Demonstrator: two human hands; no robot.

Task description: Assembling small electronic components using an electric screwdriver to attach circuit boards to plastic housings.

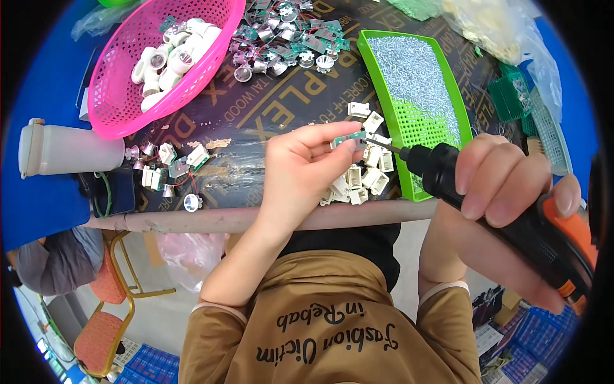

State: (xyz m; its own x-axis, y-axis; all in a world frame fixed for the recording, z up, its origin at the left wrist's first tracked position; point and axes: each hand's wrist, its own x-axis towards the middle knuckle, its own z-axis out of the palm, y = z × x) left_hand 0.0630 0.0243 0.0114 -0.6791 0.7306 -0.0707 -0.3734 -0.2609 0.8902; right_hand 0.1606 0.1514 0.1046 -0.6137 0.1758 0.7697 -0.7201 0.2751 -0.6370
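Observation:
My left hand (291, 163) is closed near the middle of the table's front edge, pinching a small green circuit board (344, 140) between thumb and fingers. In my right hand (505, 176) is a black and orange electric screwdriver (441, 168), its shaft pointing left. The bit's tip meets the right end of the board; whether a screw is there is too small to tell. Cream plastic housings (354, 176) lie in a loose pile beneath and beside the board. Right of them, a green perforated tray (419, 121) holds many small silver screws (409, 64).
A pink basket (102, 96) with white round parts stands at the back left. Behind lies a heap of wired boards and reflectors (288, 38). Several wired assemblies (173, 168) sit near a white cup (70, 149). Green baskets (510, 96) and plastic bags (489, 29) line the right.

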